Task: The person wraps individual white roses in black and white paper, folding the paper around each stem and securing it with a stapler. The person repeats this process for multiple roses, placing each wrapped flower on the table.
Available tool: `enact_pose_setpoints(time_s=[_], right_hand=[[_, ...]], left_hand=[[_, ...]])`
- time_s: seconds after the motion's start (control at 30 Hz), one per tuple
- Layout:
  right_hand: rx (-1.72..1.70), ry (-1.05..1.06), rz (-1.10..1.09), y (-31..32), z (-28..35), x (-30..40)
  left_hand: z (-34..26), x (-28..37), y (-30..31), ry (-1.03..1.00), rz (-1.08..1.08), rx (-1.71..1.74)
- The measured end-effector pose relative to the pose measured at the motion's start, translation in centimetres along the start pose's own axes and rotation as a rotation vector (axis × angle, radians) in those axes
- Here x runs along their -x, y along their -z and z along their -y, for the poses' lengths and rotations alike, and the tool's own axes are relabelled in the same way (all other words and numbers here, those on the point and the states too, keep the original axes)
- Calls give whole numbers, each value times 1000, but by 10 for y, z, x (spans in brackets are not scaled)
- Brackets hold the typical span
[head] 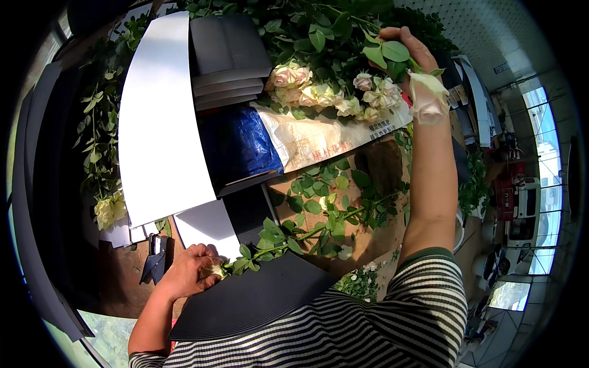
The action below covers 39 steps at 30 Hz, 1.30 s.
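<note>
My left hand point(192, 271) closes its fingers around the head of a pale rose point(216, 270). That rose's leafy stem point(303, 235) runs up to the right, over a dark corrugated sheet point(257, 294) that lies against my body. Raised at the upper right, my right hand point(407, 46) holds a pale pink rose point(429, 97) by its leafy stem, bloom hanging down. Beside it, several cream-pink roses point(322, 94) rest on a printed woven sack point(317, 142). A large white sheet point(163, 119) stands left of a stack of dark grey folded sheets point(230, 46).
A black stapler-like tool point(155, 260) lies on the brown tabletop point(119, 285) at the left. Yellowish roses point(110, 209) with long stems lie beyond it. Leafy stems heap along the far side. Dark boards point(37, 202) rise at the left edge; parked vehicles point(522, 221) show far right.
</note>
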State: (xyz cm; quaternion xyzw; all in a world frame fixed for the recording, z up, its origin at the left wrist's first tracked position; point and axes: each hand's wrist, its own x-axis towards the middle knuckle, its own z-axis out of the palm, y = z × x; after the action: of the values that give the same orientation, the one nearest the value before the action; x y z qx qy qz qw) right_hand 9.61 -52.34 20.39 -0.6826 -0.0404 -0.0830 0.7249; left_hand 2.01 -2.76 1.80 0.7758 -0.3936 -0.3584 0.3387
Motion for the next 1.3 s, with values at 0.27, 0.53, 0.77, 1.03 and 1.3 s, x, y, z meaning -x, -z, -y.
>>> enact_pose_setpoints(time_s=[0.27,0.53,0.77,1.03,1.3], right_hand=[[888,968,-412,62,166,117],[972,446,218,-143,33,130],[840,-53,680,-223,-159,152],[1058,34,852,-227,-190,170],[1138,146,893,-232,-176,166]], left_hand=[[-9,6,0,87,-68,126],[11,25,-11,67,-159,259],[27,42,-19,116,-75,333],[30,46,-15,93,-125,344],[7,7,-17,-22,-438,-266]])
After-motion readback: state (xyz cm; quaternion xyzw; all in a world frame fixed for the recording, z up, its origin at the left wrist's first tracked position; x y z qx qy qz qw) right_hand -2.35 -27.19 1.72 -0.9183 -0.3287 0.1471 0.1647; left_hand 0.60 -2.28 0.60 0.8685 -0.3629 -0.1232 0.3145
